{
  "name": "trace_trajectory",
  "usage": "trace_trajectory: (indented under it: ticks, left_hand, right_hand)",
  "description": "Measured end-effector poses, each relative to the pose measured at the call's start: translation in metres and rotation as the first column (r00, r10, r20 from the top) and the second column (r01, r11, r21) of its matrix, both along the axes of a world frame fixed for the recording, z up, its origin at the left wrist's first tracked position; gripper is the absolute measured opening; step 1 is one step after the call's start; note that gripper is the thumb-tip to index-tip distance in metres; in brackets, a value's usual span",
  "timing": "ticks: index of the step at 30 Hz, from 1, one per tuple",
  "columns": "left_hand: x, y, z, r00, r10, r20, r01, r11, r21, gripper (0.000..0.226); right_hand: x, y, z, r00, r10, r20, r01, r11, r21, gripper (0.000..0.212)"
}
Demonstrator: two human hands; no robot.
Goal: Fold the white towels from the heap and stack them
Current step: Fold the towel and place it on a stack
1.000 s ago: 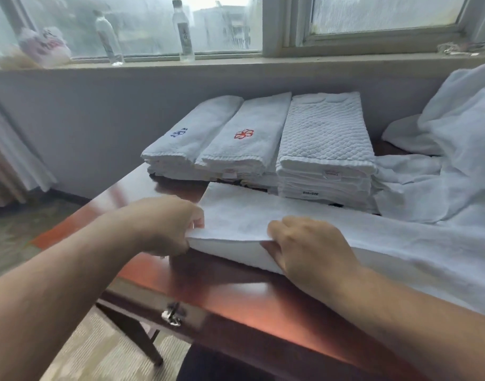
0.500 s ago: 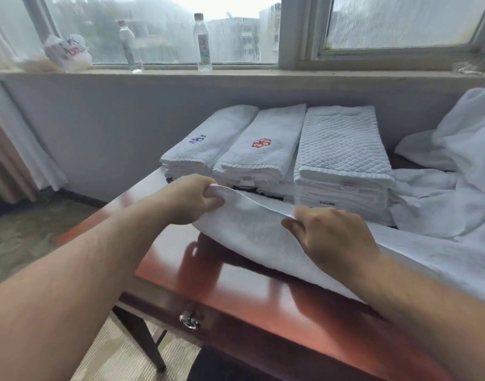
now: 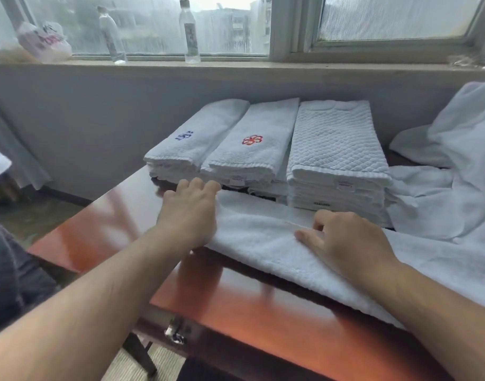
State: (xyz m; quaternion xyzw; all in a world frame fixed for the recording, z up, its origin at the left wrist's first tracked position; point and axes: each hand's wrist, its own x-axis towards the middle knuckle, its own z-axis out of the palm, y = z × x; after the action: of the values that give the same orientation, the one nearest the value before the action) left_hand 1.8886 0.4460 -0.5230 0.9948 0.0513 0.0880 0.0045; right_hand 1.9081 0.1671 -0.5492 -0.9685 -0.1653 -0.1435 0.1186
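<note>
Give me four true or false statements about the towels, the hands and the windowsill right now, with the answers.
1. Both hands, left hand and right hand, rest on the long white terry towel. True.
2. The folded towel with the red flower emblem lies rightmost. False: the quilted-pattern folded white towel does.
3. Two clear plastic bottles stand on the windowsill. True.
4. The unfolded white heap lies left of the stacks. False: right.

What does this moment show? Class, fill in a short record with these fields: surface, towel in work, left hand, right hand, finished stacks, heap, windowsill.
surface: wooden table
towel in work: white towel, lying flat
left hand: open, at towel's left end
right hand: pressing on towel
finished stacks: folded towels, three piles side by side
heap: unfolded towels, at right
windowsill: two bottles, a bag
</note>
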Motion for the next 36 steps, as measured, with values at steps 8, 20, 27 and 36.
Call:
trace_trajectory:
  ticks: [8,20,27,36]
  left_hand:
    - [-0.023,-0.06,-0.003,0.881,-0.472,0.039,0.469,0.86,-0.2,0.042]
    - [-0.027,-0.272,-0.024,0.666,-0.734,0.133,0.745,0.644,-0.175,0.045]
    - [-0.036,-0.34,-0.018,0.616,-0.743,0.261,0.785,0.604,-0.133,0.022]
    - [-0.003,-0.361,-0.01,0.7,-0.672,0.24,0.711,0.688,-0.145,0.039]
  right_hand:
    - [-0.049,-0.056,0.004,0.998,-0.054,0.02,0.055,0.998,-0.032,0.036]
    - [-0.148,-0.212,0.005,0.895,-0.438,0.085,0.442,0.896,-0.032,0.039]
    - [-0.188,-0.286,0.014,0.834,-0.508,0.215,0.532,0.844,-0.071,0.035]
    - [-0.158,-0.379,0.042,0.642,-0.738,0.207,0.764,0.64,-0.088,0.015]
